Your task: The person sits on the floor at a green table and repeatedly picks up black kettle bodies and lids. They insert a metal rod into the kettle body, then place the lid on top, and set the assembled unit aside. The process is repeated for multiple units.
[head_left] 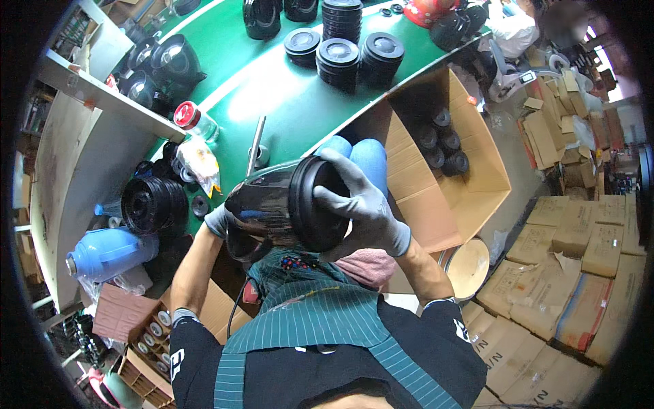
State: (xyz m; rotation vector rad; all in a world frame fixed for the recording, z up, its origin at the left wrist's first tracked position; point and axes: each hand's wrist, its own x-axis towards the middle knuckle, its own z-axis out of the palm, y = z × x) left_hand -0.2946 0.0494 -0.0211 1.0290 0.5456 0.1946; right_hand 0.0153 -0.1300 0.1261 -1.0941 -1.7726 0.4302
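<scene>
A glossy black jug (pixel 268 204) with a loop handle lies tilted on its side in front of my chest. Its round black end piece (pixel 315 204), a lid or base, points to the right. My left hand (pixel 218 221), in a grey glove, supports the jug at its left end; most of those fingers are hidden behind it. Around the end piece my gloved right hand (pixel 371 215) is closed, thumb and fingers spread over its rim. Just beyond the jug, a metal rod (pixel 256 144) rises from the green table (pixel 272 102).
Stacks of black lids (pixel 338 60) stand at the table's far side. A red-capped jar (pixel 196 120) and black rings (pixel 151 206) are on the left, near a blue bottle-shaped vessel (pixel 112 254). An open carton (pixel 477 174) holding black round parts sits right, beside a round stool (pixel 470 268).
</scene>
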